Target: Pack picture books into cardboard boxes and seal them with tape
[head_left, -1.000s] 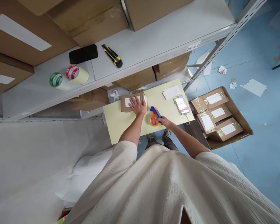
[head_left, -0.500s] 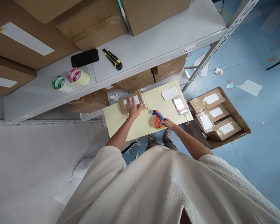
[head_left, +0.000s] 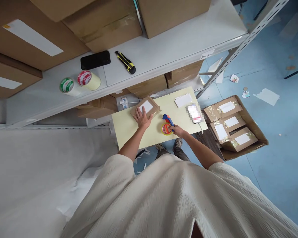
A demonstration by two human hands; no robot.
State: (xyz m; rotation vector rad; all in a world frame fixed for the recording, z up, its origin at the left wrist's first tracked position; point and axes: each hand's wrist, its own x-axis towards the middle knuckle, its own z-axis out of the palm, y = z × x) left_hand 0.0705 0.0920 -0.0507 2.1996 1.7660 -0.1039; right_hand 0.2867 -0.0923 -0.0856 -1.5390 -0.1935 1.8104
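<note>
My left hand point(head_left: 143, 119) lies with fingers spread on a small cardboard box point(head_left: 154, 108), partly covering the white label point(head_left: 146, 106) on its top. The box sits turned at an angle on the pale yellow table point(head_left: 124, 130). In my right hand point(head_left: 178, 130) is a blue and orange tape dispenser point(head_left: 167, 119) with a yellow-edged roll of tape, its handle wrapped by my fingers. The dispenser is over the table's near edge, to the right of the box and apart from it.
White paper slips point(head_left: 183, 100) and a pixelated phone-like object point(head_left: 194, 113) lie on the table's right. A large carton point(head_left: 262, 142) with several labelled boxes stands right. The shelf point(head_left: 164, 54) above holds a box cutter point(head_left: 125, 62), a black phone point(head_left: 95, 60) and tape rolls point(head_left: 89, 80).
The small box has turned on the table under my left hand, its right side swinging nearer to me. My right hand keeps the tape dispenser in nearly the same place. The view has shifted slightly.
</note>
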